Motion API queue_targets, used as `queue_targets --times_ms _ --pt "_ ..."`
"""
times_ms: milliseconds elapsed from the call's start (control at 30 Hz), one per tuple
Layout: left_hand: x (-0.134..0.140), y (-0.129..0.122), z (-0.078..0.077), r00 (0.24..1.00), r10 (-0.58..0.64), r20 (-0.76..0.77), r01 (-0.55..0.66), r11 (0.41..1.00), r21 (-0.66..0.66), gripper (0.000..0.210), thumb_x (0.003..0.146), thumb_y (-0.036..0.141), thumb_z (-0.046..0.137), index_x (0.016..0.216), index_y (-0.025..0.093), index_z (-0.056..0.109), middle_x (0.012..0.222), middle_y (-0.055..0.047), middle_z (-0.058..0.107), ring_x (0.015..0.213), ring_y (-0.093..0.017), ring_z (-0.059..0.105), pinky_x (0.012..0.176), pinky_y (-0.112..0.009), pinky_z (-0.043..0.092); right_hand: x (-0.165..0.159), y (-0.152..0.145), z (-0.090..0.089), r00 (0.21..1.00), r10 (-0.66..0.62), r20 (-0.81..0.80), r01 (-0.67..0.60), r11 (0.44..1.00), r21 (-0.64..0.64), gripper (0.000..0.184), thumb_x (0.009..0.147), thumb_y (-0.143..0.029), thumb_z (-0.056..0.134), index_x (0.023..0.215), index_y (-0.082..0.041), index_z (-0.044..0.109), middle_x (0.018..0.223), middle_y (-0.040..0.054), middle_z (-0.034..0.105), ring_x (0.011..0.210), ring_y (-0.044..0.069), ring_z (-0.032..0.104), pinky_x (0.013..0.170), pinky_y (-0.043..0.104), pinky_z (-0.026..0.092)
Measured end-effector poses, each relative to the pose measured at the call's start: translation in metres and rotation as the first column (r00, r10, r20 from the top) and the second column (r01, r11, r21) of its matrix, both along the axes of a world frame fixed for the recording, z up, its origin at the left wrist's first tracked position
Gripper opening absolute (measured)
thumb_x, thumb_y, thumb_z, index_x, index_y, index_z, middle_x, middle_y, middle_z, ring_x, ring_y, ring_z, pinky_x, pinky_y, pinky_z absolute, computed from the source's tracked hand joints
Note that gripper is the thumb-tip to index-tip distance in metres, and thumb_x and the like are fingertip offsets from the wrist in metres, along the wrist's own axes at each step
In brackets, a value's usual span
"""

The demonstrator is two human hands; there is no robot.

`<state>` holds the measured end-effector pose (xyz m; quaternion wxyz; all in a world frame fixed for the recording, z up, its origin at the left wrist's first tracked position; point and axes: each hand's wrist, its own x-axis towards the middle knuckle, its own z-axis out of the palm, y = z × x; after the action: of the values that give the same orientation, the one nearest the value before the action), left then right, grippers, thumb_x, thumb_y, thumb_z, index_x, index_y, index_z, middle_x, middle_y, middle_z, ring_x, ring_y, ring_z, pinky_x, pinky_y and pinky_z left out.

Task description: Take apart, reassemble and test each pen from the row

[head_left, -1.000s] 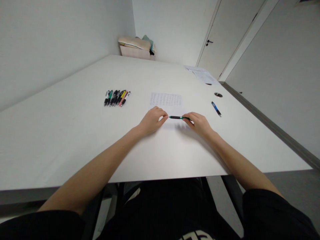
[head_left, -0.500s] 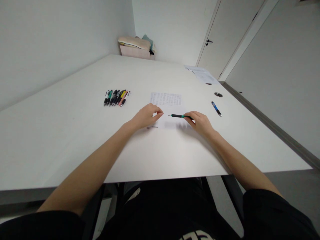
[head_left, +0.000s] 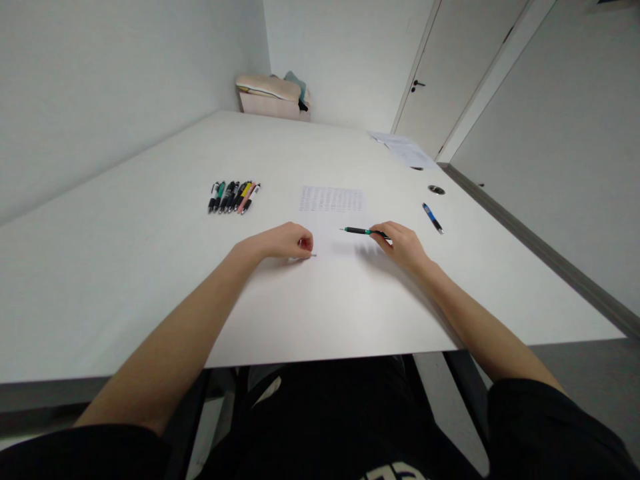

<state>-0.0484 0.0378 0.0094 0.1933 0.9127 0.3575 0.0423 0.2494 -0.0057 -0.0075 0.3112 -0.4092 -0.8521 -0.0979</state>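
Note:
My right hand [head_left: 400,241] grips a green-and-black pen [head_left: 357,231] by its rear part, above the sheet of paper [head_left: 333,227]. The pen lies nearly level and points left, with a thin bare tip sticking out of its front. Low at the paper's left edge, my left hand [head_left: 287,241] is closed, thumb and forefinger pinched on a small slim grey piece [head_left: 314,255]. Only the right end of that piece shows clearly; the fingers cover the rest. Rows of small print fill the paper's far part.
A row of several pens [head_left: 234,197] lies to the left on the white table [head_left: 150,267]. At the right are a blue pen [head_left: 433,219] and a dark round object [head_left: 437,190]. Loose printed sheets [head_left: 403,148] lie at the far right; a box with cloth [head_left: 273,100] stands beyond.
My left hand has come down and slightly left, from beside the pen tip to the slim grey piece, and its fingers are now on it. My right hand and pen have barely shifted right.

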Motion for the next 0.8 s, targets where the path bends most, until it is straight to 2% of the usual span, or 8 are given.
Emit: queue_targets --times_ms 367,500,633,800 --pt "0.001 -0.001 0.000 1.000 0.025 -0.014 -0.026 1.000 -0.010 0.013 0.068 0.027 0.055 0.071 0.020 0.065 0.071 -0.001 0.066 0.063 -0.013 0.059 0.055 -0.022 0.040 0.000 -0.001 0.000 1.000 -0.001 -0.001 0.001 1.000 -0.001 0.018 0.090 -0.029 0.044 0.094 -0.020 0.060 0.084 0.0052 0.067 0.075 0.016 0.062 0.067 0.027 0.047" --pt "0.003 -0.001 0.000 0.997 0.040 0.062 -0.046 0.994 0.102 0.014 0.070 0.028 0.054 0.070 0.020 0.065 0.069 -0.001 0.066 0.064 -0.013 0.058 0.058 -0.023 0.041 0.000 0.000 0.000 1.000 -0.008 -0.004 0.008 1.000 -0.012 0.019 0.090 -0.030 0.044 0.094 -0.021 0.060 0.084 0.0054 0.067 0.075 0.016 0.062 0.067 0.028 0.047" --pt "0.010 -0.006 0.005 0.980 0.106 0.169 -0.145 0.961 0.237 0.016 0.074 0.029 0.053 0.074 0.018 0.064 0.071 -0.002 0.066 0.066 -0.014 0.059 0.062 -0.024 0.041 0.000 0.000 0.000 1.000 0.007 -0.006 -0.007 1.000 -0.007 0.019 0.090 -0.030 0.044 0.095 -0.020 0.060 0.085 0.0055 0.067 0.075 0.016 0.061 0.067 0.028 0.047" --pt "0.020 -0.013 0.007 0.964 0.108 0.243 -0.184 0.931 0.316 0.015 0.075 0.028 0.053 0.073 0.017 0.063 0.069 -0.001 0.065 0.064 -0.014 0.057 0.063 -0.025 0.041 -0.004 -0.002 0.000 1.000 0.014 0.006 -0.014 1.000 -0.014 0.019 0.090 -0.030 0.044 0.095 -0.020 0.060 0.085 0.0061 0.067 0.076 0.016 0.062 0.068 0.028 0.048"
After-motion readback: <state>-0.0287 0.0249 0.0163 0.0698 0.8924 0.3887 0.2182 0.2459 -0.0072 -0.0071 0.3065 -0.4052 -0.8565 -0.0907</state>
